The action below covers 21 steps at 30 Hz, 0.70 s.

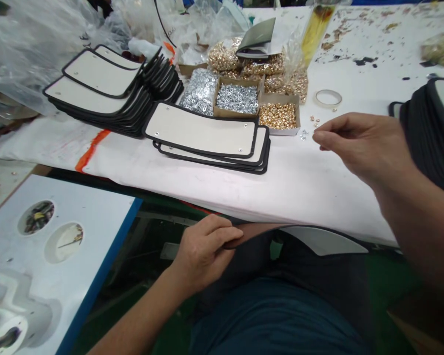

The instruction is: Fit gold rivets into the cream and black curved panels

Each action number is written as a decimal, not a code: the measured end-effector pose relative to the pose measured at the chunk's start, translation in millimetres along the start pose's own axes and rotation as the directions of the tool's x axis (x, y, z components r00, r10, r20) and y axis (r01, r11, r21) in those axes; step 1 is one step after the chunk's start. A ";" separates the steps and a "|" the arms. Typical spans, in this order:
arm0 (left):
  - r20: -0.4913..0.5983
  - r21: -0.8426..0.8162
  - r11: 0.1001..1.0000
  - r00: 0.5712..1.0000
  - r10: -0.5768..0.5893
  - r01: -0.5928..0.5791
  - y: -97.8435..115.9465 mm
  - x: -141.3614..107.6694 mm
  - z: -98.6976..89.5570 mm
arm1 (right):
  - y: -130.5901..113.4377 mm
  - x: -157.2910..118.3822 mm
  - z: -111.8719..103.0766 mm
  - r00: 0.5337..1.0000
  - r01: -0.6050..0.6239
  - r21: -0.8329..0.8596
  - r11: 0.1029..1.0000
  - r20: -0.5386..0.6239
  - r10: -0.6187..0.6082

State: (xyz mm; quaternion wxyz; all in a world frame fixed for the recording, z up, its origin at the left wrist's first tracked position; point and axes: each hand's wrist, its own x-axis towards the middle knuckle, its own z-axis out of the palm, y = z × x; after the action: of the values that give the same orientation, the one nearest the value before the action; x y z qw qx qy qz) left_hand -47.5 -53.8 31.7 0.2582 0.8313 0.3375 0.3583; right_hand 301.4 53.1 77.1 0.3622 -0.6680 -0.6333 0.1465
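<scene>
My left hand (207, 246) is closed on the left end of a curved, black-edged panel (318, 239) held at the table's front edge, over my lap. Over the table, my right hand (362, 140) has thumb and fingertips pinched together; whatever is between them is too small to make out. Near those fingertips lie a few loose gold eyelets (314, 120) and silver washers (303, 134). Left of them stand a small box of gold eyelets (278, 116) and a box of silver washers (237, 98). Several white panels with black borders (203, 129) lie stacked in front of the boxes.
Taller panel stacks stand at the left (92, 98) and right (432, 128). A tape ring (328, 97) lies behind my right hand. Bags of gold parts (225, 54) are at the back. A white machine (15, 315) is at lower left.
</scene>
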 end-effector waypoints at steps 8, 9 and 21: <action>0.117 -0.496 0.683 0.821 -0.559 0.535 16.5 15.4 -2.2 | -90.7 -132.4 14.9 0.847 0.287 0.579 0.763 0.219 -0.485; 0.167 -0.561 0.596 0.783 -0.599 0.575 19.7 16.3 -0.4 | -89.5 -138.1 25.2 0.856 0.269 0.596 0.756 0.212 -0.471; 0.283 -0.725 0.398 0.770 -0.572 0.562 38.5 3.8 -0.1 | -80.2 -140.8 50.1 0.859 0.358 0.585 0.728 0.100 -0.502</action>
State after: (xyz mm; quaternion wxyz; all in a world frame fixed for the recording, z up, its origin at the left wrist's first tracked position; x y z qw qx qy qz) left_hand -31.1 -75.6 59.2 0.6940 0.4670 0.4112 0.3622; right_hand 187.5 -71.2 58.9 0.4783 -0.3451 -0.7432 0.3159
